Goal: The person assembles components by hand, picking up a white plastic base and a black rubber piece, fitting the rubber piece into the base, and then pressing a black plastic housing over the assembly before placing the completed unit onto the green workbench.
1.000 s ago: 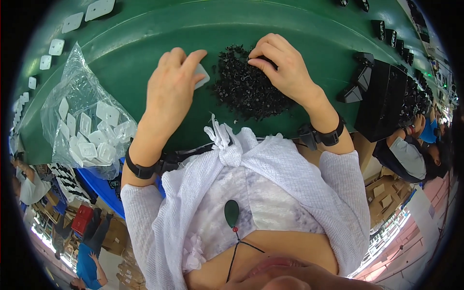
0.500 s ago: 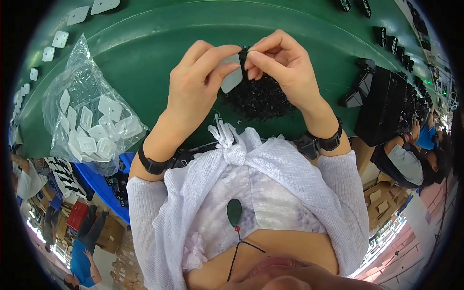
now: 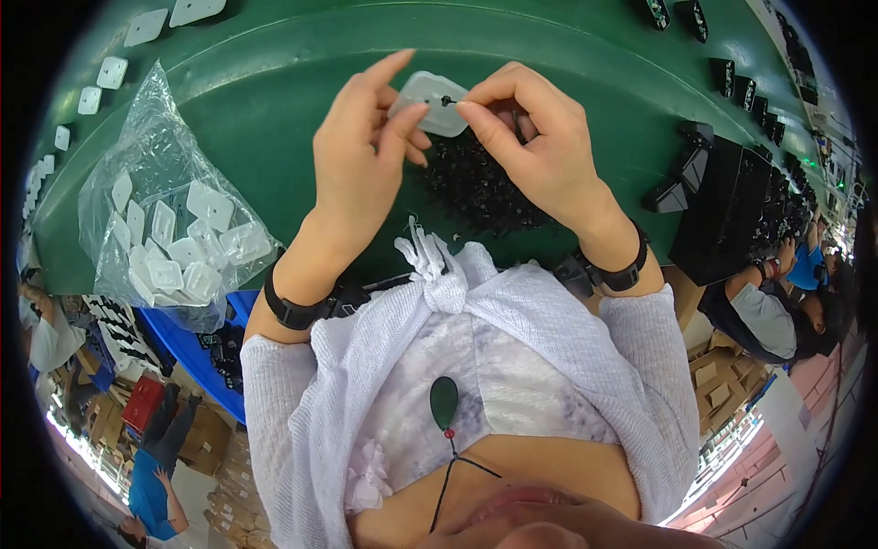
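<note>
Both my hands are raised over the green table [image 3: 274, 110], above a heap of small black parts [image 3: 476, 188]. My left hand [image 3: 361, 156] pinches a translucent white square plastic piece [image 3: 430, 101] by its left edge. My right hand [image 3: 535, 137] grips the same piece from the right, its thumb and forefinger pressing a small black part [image 3: 446, 101] into the piece's middle. Black wristbands sit on both my wrists.
A clear plastic bag [image 3: 169, 229] holding several white plastic pieces lies at the left. More white pieces [image 3: 110, 69] are laid out along the far left rim. Black moulded parts [image 3: 722, 192] stand at the right. Another person [image 3: 777, 302] sits at the lower right.
My hands left the table and the black heap, came together and lifted the white piece. A small black part now sits at the piece's middle.
</note>
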Available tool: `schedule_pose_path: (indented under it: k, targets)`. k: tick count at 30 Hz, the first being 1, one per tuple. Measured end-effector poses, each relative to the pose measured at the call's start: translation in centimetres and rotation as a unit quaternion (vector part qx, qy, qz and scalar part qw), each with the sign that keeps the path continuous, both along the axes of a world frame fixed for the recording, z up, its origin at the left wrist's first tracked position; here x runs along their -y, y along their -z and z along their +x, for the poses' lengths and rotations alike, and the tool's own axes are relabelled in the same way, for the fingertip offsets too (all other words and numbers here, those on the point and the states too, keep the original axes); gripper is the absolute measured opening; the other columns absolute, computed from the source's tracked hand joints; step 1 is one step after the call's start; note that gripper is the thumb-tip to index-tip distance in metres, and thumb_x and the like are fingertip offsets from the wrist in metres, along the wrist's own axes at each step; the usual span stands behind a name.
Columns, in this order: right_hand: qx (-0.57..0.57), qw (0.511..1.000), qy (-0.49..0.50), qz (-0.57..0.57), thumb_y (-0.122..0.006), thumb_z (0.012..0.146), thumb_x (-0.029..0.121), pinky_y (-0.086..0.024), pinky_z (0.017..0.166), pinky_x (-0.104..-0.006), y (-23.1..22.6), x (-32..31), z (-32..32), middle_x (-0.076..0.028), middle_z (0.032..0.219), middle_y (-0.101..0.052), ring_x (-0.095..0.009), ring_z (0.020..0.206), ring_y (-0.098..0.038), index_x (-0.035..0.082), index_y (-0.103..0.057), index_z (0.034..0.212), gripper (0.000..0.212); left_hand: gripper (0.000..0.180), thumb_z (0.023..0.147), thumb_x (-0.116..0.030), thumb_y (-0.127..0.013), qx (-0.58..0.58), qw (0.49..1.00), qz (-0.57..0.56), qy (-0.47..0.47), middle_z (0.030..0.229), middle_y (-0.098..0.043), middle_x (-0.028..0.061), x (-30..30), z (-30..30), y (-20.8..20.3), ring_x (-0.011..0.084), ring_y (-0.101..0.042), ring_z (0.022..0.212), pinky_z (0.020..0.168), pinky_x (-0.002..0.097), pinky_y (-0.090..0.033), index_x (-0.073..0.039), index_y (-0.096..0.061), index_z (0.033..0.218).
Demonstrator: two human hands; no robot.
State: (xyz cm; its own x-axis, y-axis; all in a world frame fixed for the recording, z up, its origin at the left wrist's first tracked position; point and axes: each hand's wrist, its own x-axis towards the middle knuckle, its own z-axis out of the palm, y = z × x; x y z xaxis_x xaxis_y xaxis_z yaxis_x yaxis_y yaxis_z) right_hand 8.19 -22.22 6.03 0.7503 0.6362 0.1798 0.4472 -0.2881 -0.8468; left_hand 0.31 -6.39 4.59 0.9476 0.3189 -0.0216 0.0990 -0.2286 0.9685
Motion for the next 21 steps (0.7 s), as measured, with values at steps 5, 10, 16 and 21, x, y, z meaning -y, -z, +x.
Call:
schedule_pose_path:
  k: [5,10,16,21]
  targets:
    - [0.017,1.0,0.023,0.004,-0.067,0.083,0.002,-0.031,0.047,-0.0193,0.8,-0.6,-0.6,0.0,0.074,-0.057,-0.003,0.054,-0.04,0.0,-0.062,0.086,0.006,0.011,0.092,0.003,-0.053,-0.012,0.965,-0.262,0.006,0.096,-0.055,0.0098,-0.4,-0.2,0.9,0.0198,-0.067,0.078,0.073,0.0271,-0.057,0.01,-0.056,0.101]
    - [-0.037,0.997,0.064,0.021,-0.066,0.086,0.005,-0.036,0.049,-0.0168,1.7,-1.5,-1.4,0.001,0.073,-0.059,-0.001,0.057,-0.046,0.001,-0.059,0.087,0.008,0.009,0.092,0.003,-0.053,0.018,0.961,-0.275,0.007,0.099,-0.054,0.0094,0.1,-0.4,0.9,0.0201,-0.067,0.081,0.076,0.0271,-0.056,0.009,-0.056,0.098]
    - [-0.094,0.992,0.075,0.035,-0.064,0.088,0.007,-0.04,0.053,-0.0152,2.0,-2.0,-2.3,-0.001,0.074,-0.06,-0.001,0.06,-0.05,0.0,-0.057,0.087,0.01,0.009,0.089,0.002,-0.058,0.104,0.981,-0.164,0.013,0.097,-0.054,0.0089,-0.1,-0.6,1.4,0.0169,-0.065,0.078,0.072,0.0252,-0.054,0.008,-0.055,0.095]
    - [-0.053,0.996,0.067,0.034,-0.069,0.085,0.007,-0.036,0.052,-0.0166,1.9,-1.8,-2.2,0.002,0.075,-0.054,-0.002,0.06,-0.044,0.001,-0.057,0.088,0.013,0.01,0.089,0.0,-0.06,0.104,0.985,-0.133,0.022,0.096,-0.054,0.0089,-0.5,-0.8,1.2,0.0152,-0.064,0.076,0.066,0.0246,-0.054,0.008,-0.056,0.093]
